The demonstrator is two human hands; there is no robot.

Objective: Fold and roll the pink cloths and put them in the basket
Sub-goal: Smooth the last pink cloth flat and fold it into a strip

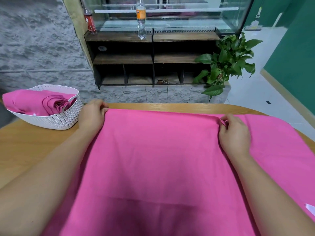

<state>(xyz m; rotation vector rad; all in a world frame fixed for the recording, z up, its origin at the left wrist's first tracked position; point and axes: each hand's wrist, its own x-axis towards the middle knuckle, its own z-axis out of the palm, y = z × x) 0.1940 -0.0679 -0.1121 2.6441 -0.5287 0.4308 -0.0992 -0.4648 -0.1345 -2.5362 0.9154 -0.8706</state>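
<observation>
A large pink cloth lies spread over the wooden table in front of me. My left hand pinches its far left corner near the table's back edge. My right hand grips the far edge of the same cloth further right, where the fabric bunches slightly. More pink cloth extends flat to the right of my right hand. A white woven basket stands at the back left of the table, holding rolled pink cloths.
Beyond the table stands a dark wooden shelf unit with two bottles on top, below a glass case. A green potted plant sits at the right. The table's right edge curves away near a white tiled floor.
</observation>
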